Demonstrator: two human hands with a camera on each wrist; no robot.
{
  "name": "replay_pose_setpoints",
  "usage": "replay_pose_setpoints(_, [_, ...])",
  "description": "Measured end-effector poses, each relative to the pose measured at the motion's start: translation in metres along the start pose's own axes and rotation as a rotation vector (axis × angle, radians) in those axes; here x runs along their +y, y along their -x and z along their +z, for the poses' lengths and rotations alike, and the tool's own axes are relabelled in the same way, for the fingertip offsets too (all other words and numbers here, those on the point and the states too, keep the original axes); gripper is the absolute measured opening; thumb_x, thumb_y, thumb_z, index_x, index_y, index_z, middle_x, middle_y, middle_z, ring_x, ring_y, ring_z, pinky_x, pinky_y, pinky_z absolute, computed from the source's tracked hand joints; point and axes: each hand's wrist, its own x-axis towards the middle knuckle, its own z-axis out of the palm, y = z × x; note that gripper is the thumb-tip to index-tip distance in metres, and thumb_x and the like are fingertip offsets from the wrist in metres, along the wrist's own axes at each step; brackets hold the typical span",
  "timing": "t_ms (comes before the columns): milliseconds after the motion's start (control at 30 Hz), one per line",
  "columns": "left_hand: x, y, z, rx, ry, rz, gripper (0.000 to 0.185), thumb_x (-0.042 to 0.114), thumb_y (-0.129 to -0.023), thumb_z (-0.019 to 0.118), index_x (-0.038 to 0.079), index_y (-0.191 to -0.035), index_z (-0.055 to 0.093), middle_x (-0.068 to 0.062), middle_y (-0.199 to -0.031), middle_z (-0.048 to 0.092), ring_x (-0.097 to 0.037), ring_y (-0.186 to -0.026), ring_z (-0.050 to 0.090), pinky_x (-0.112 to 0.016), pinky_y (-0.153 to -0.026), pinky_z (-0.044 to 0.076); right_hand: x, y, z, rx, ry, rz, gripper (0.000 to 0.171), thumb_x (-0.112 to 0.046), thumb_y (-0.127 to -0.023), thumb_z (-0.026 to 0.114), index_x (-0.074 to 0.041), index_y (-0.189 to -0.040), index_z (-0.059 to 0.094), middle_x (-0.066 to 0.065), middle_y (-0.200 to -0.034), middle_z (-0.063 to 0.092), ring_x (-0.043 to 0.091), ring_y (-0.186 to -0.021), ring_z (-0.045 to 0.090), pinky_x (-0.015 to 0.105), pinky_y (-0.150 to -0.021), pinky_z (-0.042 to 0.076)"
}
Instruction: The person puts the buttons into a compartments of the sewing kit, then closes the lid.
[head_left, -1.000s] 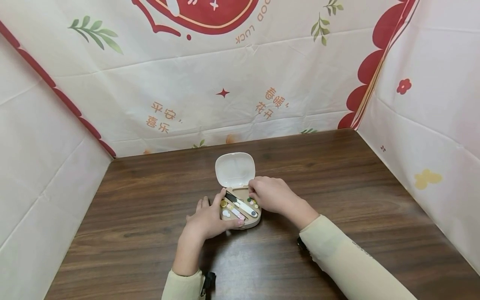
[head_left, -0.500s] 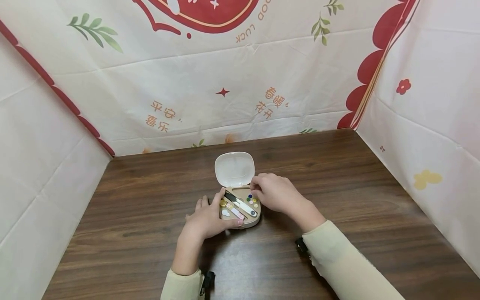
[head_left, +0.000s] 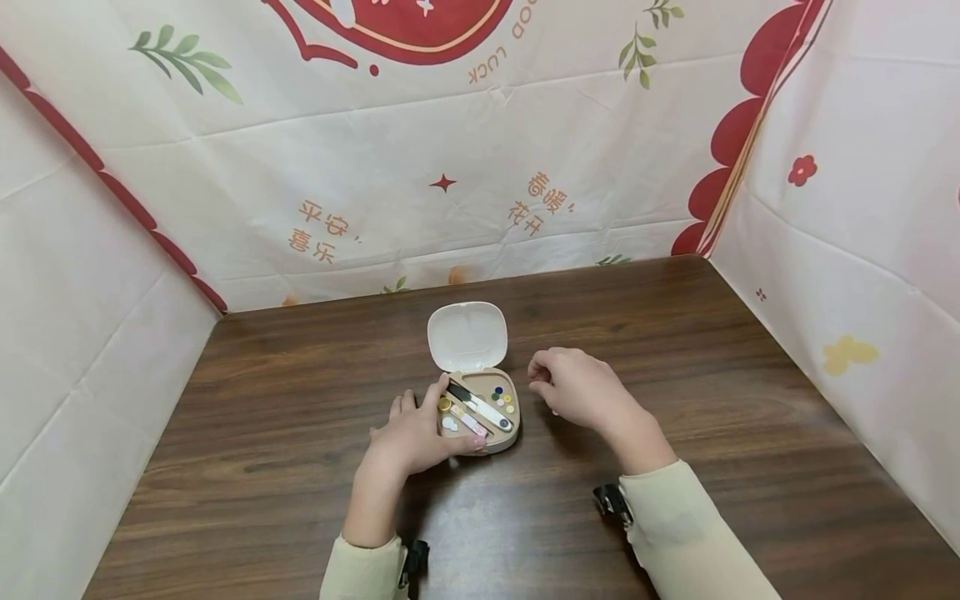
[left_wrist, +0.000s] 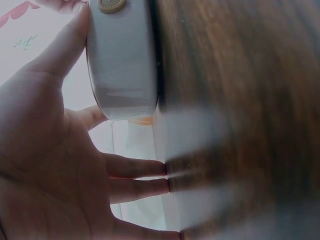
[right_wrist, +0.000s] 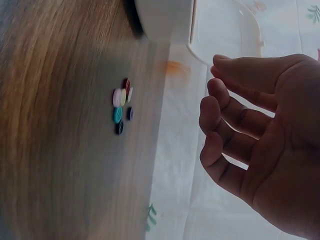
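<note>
**Listener:** At the middle of the table, what do you see?

**Operator:** From my remote seat, I see a small beige case (head_left: 501,439) lying on the dark wooden table (head_left: 712,417), with its white lid (head_left: 467,335) swung up at the case's twelve o'clock edge. Inside lie a slim white tool with a black tip (head_left: 480,407), a gold round piece (head_left: 446,405) at nine o'clock, and some small coloured buttons (head_left: 503,399) at about two o'clock.

**Listener:** And the hands?

**Operator:** I see the left hand (head_left: 412,440) gripping the case from its nine o'clock side: the thumb runs along the near wall, the forefinger lies along the far left edge, and the other fingers rest flat on the wood. The right hand (head_left: 581,389) hovers just beside the case at three o'clock, apart from it, fingers loosely curled. I can't see anything held in it; in the wrist view its palm looks bare.

**Listener:** Are the hands together?

**Operator:** No, they're apart, with the case between them. The right wrist view also shows a cluster of small round coloured pieces (right_wrist: 122,104) near the case; it's too blurred for me to say what they rest on.

**Listener:** What surrounds the table?

**Operator:** I see cream cloth (head_left: 225,167) printed with red shapes and green leaves on three sides.
</note>
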Motion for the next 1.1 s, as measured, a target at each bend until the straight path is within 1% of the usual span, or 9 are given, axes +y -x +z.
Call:
replay_pose_setpoints(133, [-0.003, -0.002, 0.003, 0.007, -0.002, 0.007, 0.118, 0.088, -0.072, 0.074, 0.043, -0.169, 0.023, -0.034, -0.168, 0.031, -0.051, -0.159, 0.028, -0.093, -0.106, 0.025, 0.011, 0.003, -0.001, -0.002, -0.024, 0.031, 0.004, -0.022, -0.1, 0.073, -0.019, -0.103, 0.075, -0.006, -0.089, 0.07, 0.011, -0.081, 0.063, 0.042, -0.078, 0.053])
replay_pose_setpoints(200, [-0.003, -0.003, 0.004, 0.007, -0.006, 0.007, 0.117, 0.087, -0.073, 0.074, 0.043, -0.169, 0.022, -0.034, -0.168, 0.031, -0.052, -0.159, 0.028, -0.093, -0.106, 0.025, 0.016, 0.005, -0.001, -0.005, -0.036, 0.051, 0.004, -0.021, -0.1, 0.073, -0.018, -0.103, 0.075, -0.005, -0.089, 0.07, 0.012, -0.08, 0.061, 0.04, -0.076, 0.052])
replay_pose_setpoints(367, [-0.011, -0.013, 0.011, -0.009, 0.0, -0.009, 0.121, 0.086, -0.073, 0.075, 0.043, -0.17, 0.019, -0.033, -0.172, 0.024, -0.051, -0.162, 0.022, -0.092, -0.108, 0.024, 0.026, 0.008, 0.001, -0.029, -0.067, 0.094, 0.004, -0.02, -0.1, 0.074, -0.017, -0.1, 0.074, -0.002, -0.085, 0.067, 0.014, -0.076, 0.058, 0.035, -0.071, 0.046])
replay_pose_setpoints(433, [-0.016, -0.019, 0.015, -0.01, 0.003, -0.011, 0.124, 0.091, -0.069, 0.073, 0.046, -0.169, 0.017, -0.032, -0.173, 0.022, -0.05, -0.163, 0.02, -0.092, -0.109, 0.023, 0.029, 0.009, 0.002, -0.041, -0.063, 0.101, 0.004, -0.021, -0.099, 0.074, -0.017, -0.099, 0.074, -0.002, -0.084, 0.066, 0.015, -0.076, 0.057, 0.034, -0.07, 0.044])
replay_pose_setpoints(500, [-0.018, -0.021, 0.016, -0.012, 0.007, -0.014, 0.125, 0.094, -0.067, 0.072, 0.048, -0.169, 0.017, -0.032, -0.173, 0.021, -0.05, -0.163, 0.019, -0.092, -0.109, 0.022, 0.032, 0.01, 0.003, -0.057, -0.053, 0.103, 0.004, -0.02, -0.099, 0.074, -0.016, -0.099, 0.074, -0.002, -0.083, 0.064, 0.015, -0.076, 0.056, 0.034, -0.07, 0.043])
replay_pose_setpoints(633, [-0.018, -0.022, 0.016, -0.013, 0.004, -0.015, 0.124, 0.093, -0.067, 0.073, 0.05, -0.168, 0.016, -0.032, -0.172, 0.023, -0.05, -0.163, 0.021, -0.092, -0.109, 0.022, 0.037, 0.012, 0.004, -0.087, -0.033, 0.1, 0.005, -0.017, -0.098, 0.073, -0.015, -0.102, 0.074, -0.002, -0.085, 0.063, 0.016, -0.079, 0.057, 0.035, -0.072, 0.045])
replay_pose_setpoints(867, [-0.016, -0.021, 0.016, -0.012, 0.002, -0.017, 0.122, 0.089, -0.07, 0.076, 0.05, -0.168, 0.016, -0.032, -0.173, 0.023, -0.049, -0.163, 0.02, -0.093, -0.108, 0.022, 0.041, 0.013, 0.005, -0.14, -0.057, 0.113, 0.012, -0.014, -0.099, 0.072, -0.012, -0.111, 0.072, 0.001, -0.09, 0.062, 0.017, -0.081, 0.056, 0.036, -0.074, 0.045])
replay_pose_setpoints(967, [-0.017, -0.022, 0.016, -0.015, 0.002, -0.018, 0.122, 0.088, -0.07, 0.076, 0.049, -0.169, 0.016, -0.032, -0.173, 0.022, -0.049, -0.163, 0.019, -0.093, -0.108, 0.022, 0.043, 0.012, 0.007, -0.15, -0.073, 0.108, 0.013, -0.013, -0.099, 0.072, -0.011, -0.112, 0.071, 0.001, -0.089, 0.062, 0.017, -0.08, 0.056, 0.035, -0.074, 0.046])
replay_pose_setpoints(1100, [-0.015, -0.02, 0.014, -0.023, 0.005, -0.018, 0.122, 0.09, -0.069, 0.075, 0.049, -0.168, 0.016, -0.033, -0.172, 0.023, -0.05, -0.163, 0.019, -0.093, -0.108, 0.021, 0.046, 0.01, 0.01, -0.161, -0.095, 0.102, 0.012, -0.011, -0.099, 0.071, -0.009, -0.111, 0.07, 0.001, -0.088, 0.064, 0.016, -0.079, 0.057, 0.035, -0.076, 0.047])
